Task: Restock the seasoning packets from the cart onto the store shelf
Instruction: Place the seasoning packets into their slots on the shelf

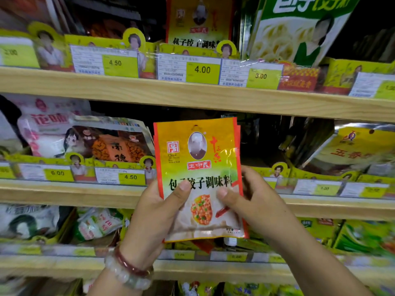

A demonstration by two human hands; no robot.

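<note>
At the centre of the frame both hands hold a small stack of seasoning packets [199,178] upright in front of the store shelf [192,97], the front packet orange and yellow at the top with a red border, an oval portrait, black Chinese characters across the middle and a picture of filling near the bottom. The left hand [154,216], coming up from the lower left with a red bracelet and a pale bead bracelet [128,272] on its wrist, grips the stack's lower left edge, its thumb pressed flat on the front and its fingers curled round behind, out of sight. The right hand [254,201], coming from the lower right, pinches the lower right edge, thumb on the front and fingers [248,176] curled round the side; thin edges of further packets show behind the front one at the right side. The stack hangs in the air, not touching any shelf board, and its top reaches just under the wooden board in the upper half of the frame. On that board, directly above, a matching packet [198,20] stands behind a yellow price tag [202,70] reading 4.00. To the left of centre lie a brown and orange packet [111,144] and a pink and white bag [42,124]; a green and white bag [299,28] leans in the upper right.
</note>
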